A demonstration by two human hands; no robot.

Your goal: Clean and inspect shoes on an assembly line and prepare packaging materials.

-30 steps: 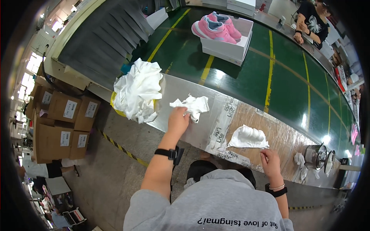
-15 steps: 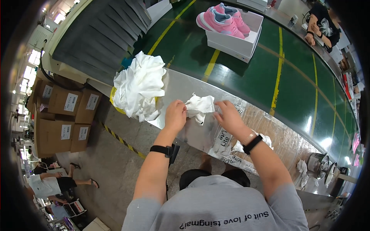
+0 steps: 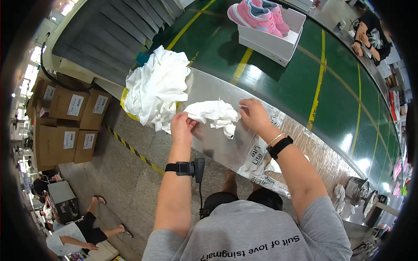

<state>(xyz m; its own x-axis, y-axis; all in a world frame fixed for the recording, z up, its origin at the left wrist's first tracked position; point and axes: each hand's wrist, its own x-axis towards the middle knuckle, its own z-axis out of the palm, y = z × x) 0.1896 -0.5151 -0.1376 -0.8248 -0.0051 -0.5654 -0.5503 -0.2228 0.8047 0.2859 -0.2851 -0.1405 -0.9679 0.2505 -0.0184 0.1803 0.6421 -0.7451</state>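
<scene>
A crumpled white piece of soft sheet [image 3: 214, 111], cloth or paper, I cannot tell which, is stretched out sideways over the metal surface. My left hand [image 3: 182, 127] pinches its left end between thumb and fingers. Beside its right end is my right hand [image 3: 257, 116], fingers bent and thumb and forefinger apart, with the thumb close to or touching the sheet. A small bunched part [image 3: 227, 128] hangs below the middle. To the left stands a big heap of similar white sheets [image 3: 159, 85] in a yellow-rimmed holder [image 3: 123, 104].
Beyond the metal ledge [image 3: 209, 80] runs a green conveyor belt [image 3: 278, 85] carrying a white shoebox [image 3: 272, 45] with pink sneakers [image 3: 257, 17]. Clear plastic wrap covers the ledge at right, near a glass-like pot [image 3: 358, 191]. Cardboard cartons [image 3: 65, 145] are stacked at left. Other people are around.
My left hand has moved left, drawing the white sheet out longer. My right hand has shifted slightly up. The view has shifted a little.
</scene>
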